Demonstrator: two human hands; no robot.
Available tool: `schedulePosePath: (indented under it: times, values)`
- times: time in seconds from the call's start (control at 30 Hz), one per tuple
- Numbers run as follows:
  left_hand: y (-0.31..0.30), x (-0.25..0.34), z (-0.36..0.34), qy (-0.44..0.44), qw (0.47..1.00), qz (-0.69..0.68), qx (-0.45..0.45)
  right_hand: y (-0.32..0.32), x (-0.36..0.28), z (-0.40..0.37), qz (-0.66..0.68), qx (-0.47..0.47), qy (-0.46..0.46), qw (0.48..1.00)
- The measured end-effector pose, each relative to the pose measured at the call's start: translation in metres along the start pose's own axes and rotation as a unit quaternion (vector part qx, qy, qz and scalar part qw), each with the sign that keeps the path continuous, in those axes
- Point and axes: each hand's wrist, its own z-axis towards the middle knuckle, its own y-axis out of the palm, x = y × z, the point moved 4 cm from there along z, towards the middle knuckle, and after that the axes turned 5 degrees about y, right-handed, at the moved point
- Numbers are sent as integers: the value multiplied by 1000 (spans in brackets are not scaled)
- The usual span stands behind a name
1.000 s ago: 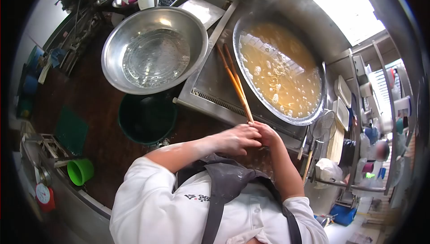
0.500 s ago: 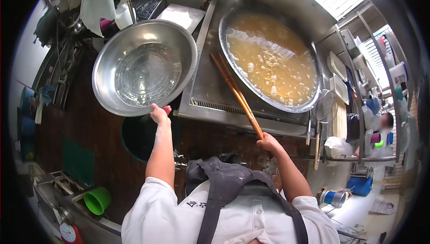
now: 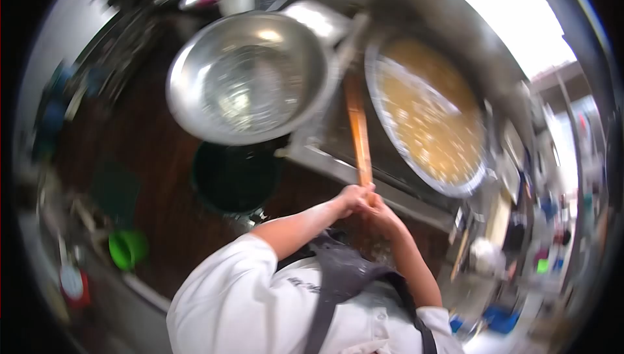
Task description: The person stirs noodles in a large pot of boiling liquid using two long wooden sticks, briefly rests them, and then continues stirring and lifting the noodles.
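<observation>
A pair of long wooden cooking chopsticks (image 3: 359, 130) points away from me, held at the near end. My left hand (image 3: 353, 199) is closed around them, right beside my right hand (image 3: 385, 216), which also grips them; where the two hands meet, the fingers are blurred. To the right of the sticks sits a large round pan (image 3: 426, 178) of cloudy yellowish-brown liquid with pale foam on top. On the left is a wide metal basin (image 3: 185, 94) with clear water in it, touched by neither hand.
The pan is set in a steel stove counter (image 3: 305, 152). Below the basin stands a dark green tub (image 3: 234, 178) on the brown floor. A bright green bucket (image 3: 127, 250) and a red scale (image 3: 75, 284) are at lower left. Crowded shelves line the right side, smeared by motion.
My left hand has left the basin's rim and come across to the chopsticks beside my right hand. The chopsticks now stand more upright in view. The whole view has shifted and turned.
</observation>
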Motion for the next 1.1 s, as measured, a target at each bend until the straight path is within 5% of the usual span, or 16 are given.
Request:
schedulePosePath:
  times: [0.03,0.07,0.2,0.33,0.43,0.5,0.6,0.67,0.73,0.77,0.8,0.9,0.97,1.0,1.03,1.1]
  values:
    - [1,22,-19,33,996,61,51,-2,20,29,86,10,-54,995]
    - [-12,9,-6,37,997,16,59,1,-7,8,38,-41,21,998]
    - [-84,7,-34,6,984,51,173,-32,8,8,-203,150,-49,966]
    - [-152,-5,-95,-7,964,155,216,-86,65,24,-203,66,7,977]
    - [-171,-22,-139,-33,956,176,231,-110,95,44,-186,146,-94,967]
    - [-176,-37,-154,-23,948,197,250,-107,84,40,-58,105,-49,992]
    - [-179,-52,-158,-25,949,168,264,-118,96,71,-54,95,-63,992]
    - [-175,-44,-167,-8,941,197,274,-119,91,69,-420,188,-159,873]
    - [-157,-24,-177,13,919,283,272,-135,102,81,-406,171,-230,868]
    - [-146,-6,-185,13,903,328,278,-139,96,75,-370,210,-179,887]
    - [-143,-3,-183,76,877,356,313,-137,80,58,-347,254,-351,832]
    - [-186,-41,-185,79,864,370,332,-122,36,-17,-333,238,-100,907]
    - [-169,-16,-216,-103,881,342,309,-132,58,-29,-380,213,22,900]
    - [-202,-44,-203,16,831,451,326,-136,75,-33,-382,215,13,898]
    - [-199,-39,-204,-31,833,452,317,-137,85,-34,-391,214,-3,895]
    - [-179,-28,-209,53,828,463,312,-134,82,-58,-343,246,0,907]
